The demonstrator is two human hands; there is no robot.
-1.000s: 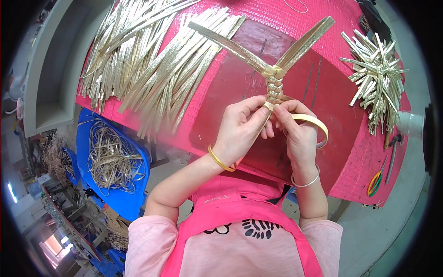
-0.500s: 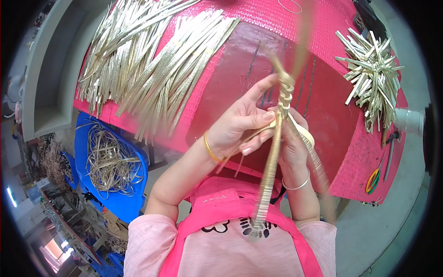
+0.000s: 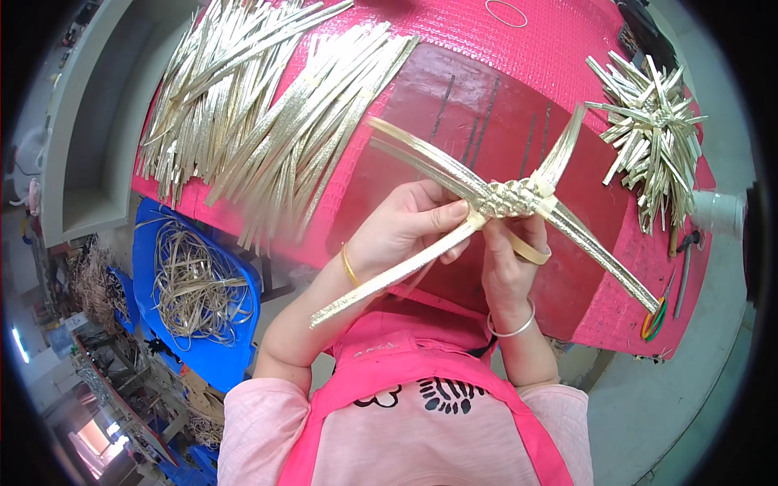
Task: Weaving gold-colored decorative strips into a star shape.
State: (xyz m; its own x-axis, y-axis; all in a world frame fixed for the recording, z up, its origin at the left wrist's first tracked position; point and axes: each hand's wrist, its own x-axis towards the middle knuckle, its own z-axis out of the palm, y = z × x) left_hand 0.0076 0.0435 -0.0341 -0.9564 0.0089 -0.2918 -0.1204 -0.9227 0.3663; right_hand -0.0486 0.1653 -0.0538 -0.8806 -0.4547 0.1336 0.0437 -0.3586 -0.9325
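Observation:
Both hands hold up a piece of woven gold strips (image 3: 512, 199), with a short braided middle and loose strip bundles reaching out from its ends. My left hand (image 3: 409, 220) pinches its left end between thumb and fingers, where pale tape wraps the strips. My right hand (image 3: 510, 263) is closed under the right end; some of its fingers are hidden behind the weave. A roll of cream tape (image 3: 531, 249) hangs around or against the fingers of that hand; which of the two I cannot tell.
Loose gold strips (image 3: 312, 113) cover the table's left side. Finished-looking woven pieces (image 3: 655, 121) are piled at right, above scissors (image 3: 655, 317) and a grey-handled tool (image 3: 687, 271). A dark red mat (image 3: 454, 105) lies beneath my hands. A blue bin (image 3: 243, 324) holds tangled strips.
The woven piece has turned from roughly upright to lying nearly level across my hands. Its strips now spread outward to both sides. My left hand has shifted its grip to the left end.

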